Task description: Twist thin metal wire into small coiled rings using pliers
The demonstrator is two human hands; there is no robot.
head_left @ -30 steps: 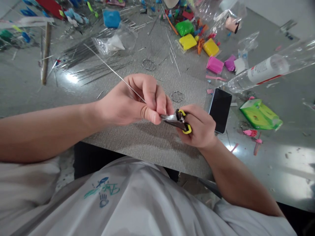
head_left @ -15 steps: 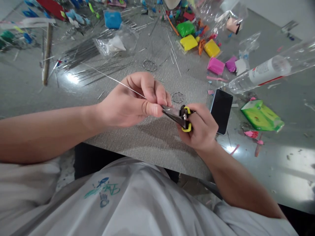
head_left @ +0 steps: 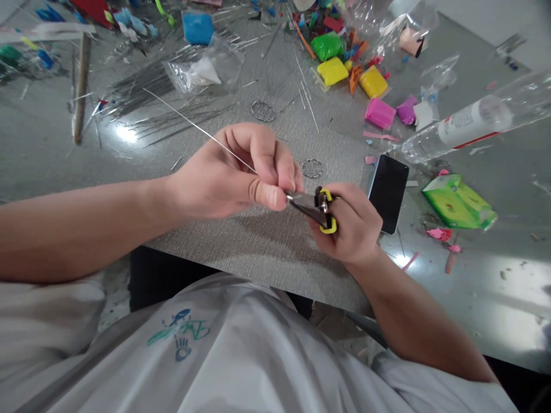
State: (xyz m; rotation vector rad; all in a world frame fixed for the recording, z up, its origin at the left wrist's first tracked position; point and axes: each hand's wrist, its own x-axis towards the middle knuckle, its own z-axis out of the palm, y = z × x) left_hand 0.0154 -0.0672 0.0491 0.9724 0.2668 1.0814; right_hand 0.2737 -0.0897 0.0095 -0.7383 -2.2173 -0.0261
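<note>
Tilting a little steeper than half a second ago, the thin wire [head_left: 202,131] is now pointing up-left from the left hand [head_left: 235,172], which is pinching it between thumb and fingers above the grey table [head_left: 258,246]. Just to the right, the yellow-handled pliers [head_left: 316,207] are meeting that thumb at their closed tips, and the right hand [head_left: 350,223] is clenching their handles. Further right, a black phone [head_left: 386,193] is lying flat.
</note>
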